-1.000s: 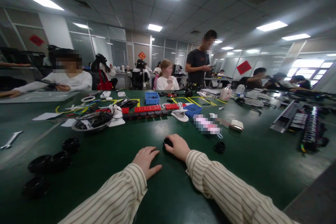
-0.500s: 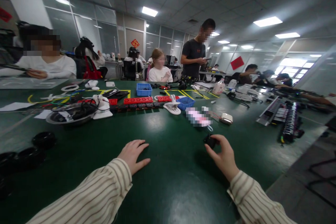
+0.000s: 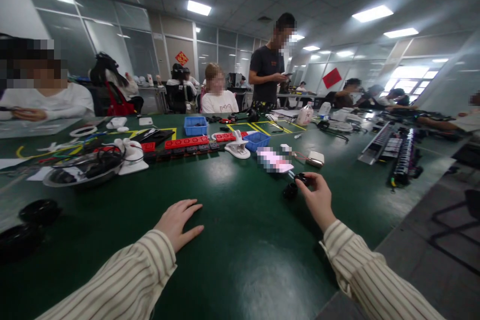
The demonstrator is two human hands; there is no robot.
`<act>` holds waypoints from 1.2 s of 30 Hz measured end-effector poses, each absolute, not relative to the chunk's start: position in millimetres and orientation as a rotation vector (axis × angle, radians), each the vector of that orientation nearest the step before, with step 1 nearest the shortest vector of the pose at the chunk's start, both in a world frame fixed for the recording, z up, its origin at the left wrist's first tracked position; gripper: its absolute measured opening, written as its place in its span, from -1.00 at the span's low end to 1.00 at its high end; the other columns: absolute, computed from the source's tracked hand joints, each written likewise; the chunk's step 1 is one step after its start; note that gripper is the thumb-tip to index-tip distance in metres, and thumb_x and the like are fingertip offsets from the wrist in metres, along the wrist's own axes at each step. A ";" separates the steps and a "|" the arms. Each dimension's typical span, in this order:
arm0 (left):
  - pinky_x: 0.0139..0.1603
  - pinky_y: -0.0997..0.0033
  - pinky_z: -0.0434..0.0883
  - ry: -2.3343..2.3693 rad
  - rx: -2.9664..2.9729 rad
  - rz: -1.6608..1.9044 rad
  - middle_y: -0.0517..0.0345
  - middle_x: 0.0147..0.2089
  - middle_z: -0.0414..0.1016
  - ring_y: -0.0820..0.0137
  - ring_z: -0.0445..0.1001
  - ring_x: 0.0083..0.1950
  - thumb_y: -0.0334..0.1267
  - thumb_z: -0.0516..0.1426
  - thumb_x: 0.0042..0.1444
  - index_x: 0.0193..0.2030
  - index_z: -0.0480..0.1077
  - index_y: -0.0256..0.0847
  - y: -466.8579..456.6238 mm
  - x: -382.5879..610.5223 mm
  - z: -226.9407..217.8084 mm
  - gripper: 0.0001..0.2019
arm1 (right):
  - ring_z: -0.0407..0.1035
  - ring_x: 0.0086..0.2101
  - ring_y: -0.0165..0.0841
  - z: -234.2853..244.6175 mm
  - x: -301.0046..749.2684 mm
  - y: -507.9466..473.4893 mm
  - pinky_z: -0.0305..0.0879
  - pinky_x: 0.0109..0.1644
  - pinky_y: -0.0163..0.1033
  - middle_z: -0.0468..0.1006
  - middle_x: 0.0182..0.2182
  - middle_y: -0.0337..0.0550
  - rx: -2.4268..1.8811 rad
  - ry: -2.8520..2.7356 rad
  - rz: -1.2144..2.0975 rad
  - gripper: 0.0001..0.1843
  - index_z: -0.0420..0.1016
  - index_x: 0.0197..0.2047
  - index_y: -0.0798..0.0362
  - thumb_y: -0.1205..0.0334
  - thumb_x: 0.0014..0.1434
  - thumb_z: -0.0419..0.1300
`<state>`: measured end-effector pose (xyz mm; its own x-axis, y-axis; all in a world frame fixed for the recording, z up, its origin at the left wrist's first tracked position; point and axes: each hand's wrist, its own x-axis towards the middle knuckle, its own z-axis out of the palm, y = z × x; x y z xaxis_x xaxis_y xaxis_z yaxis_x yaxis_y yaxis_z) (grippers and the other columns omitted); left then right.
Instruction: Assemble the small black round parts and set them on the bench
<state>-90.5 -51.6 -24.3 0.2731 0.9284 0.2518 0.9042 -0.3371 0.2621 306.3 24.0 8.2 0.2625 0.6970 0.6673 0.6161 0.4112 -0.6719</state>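
My left hand [image 3: 179,225] rests on the green table [image 3: 225,265] with its fingers stretched out and thumb apart, holding nothing. Between thumb and fingertips, my right hand [image 3: 318,199] pinches a small black round part [image 3: 301,178]; its exact kind is not clear. Just left of and below that part is a second small black piece [image 3: 290,191] on the table; I cannot tell if the two touch. Beyond the right hand lies a pink phone-like item [image 3: 275,160], blurred out, with a light loop at its near end.
Larger black round pieces [image 3: 40,211] lie at left. Farther back are a metal bowl of dark parts [image 3: 80,180], a red-and-black strip [image 3: 187,145], a white clip [image 3: 238,147], blue bins [image 3: 257,141] and a pale small case [image 3: 315,158]. Other people sit or stand around.
The view has turned slightly right. My right hand has moved a little away from me, and two black pieces now show apart at its fingertips. My left hand stays flat.
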 end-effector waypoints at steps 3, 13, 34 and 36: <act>0.13 0.04 0.19 1.772 2.450 0.551 0.03 0.13 0.28 0.14 0.21 0.14 0.12 0.00 0.02 0.08 0.27 -0.10 -52.0 -89.7 -22.7 -0.47 | 0.31 -0.27 -0.30 6.3 302.7 22.6 0.26 -0.14 -0.15 0.41 -0.23 -0.04 -1.274 -1.496 0.045 -0.64 0.31 -0.32 0.11 -0.02 -0.05 0.19; 0.13 0.03 0.19 1.784 2.445 0.525 0.04 0.13 0.28 0.13 0.20 0.15 0.10 0.00 0.02 0.08 0.27 -0.10 -53.3 -87.6 -19.5 -0.48 | 0.32 -0.22 -0.28 8.1 301.1 19.1 0.24 -0.11 -0.15 0.43 -0.23 -0.11 -1.561 -1.767 0.195 -0.64 0.32 -0.16 0.08 0.08 -0.03 0.15; 0.12 -0.02 0.18 1.729 2.436 0.599 -0.08 0.09 0.30 0.08 0.23 0.12 0.01 0.13 -0.05 0.04 0.31 -0.21 -56.2 -81.3 -10.1 -0.48 | -0.01 -0.67 -0.54 51.6 151.3 -22.1 -0.09 -0.54 -0.37 0.04 -0.74 -0.31 -0.829 -2.193 0.020 -0.47 0.00 -0.72 0.10 0.10 0.25 -0.17; 0.10 -0.03 0.19 1.728 2.442 0.625 -0.09 0.08 0.31 0.06 0.23 0.10 0.00 0.17 -0.08 0.02 0.32 -0.23 -55.4 -80.2 -11.8 -0.47 | -0.04 -0.68 -0.56 67.2 90.5 -28.3 -0.16 -0.57 -0.38 0.04 -0.75 -0.32 -0.799 -2.244 0.177 -0.45 0.01 -0.72 0.11 0.06 0.26 -0.22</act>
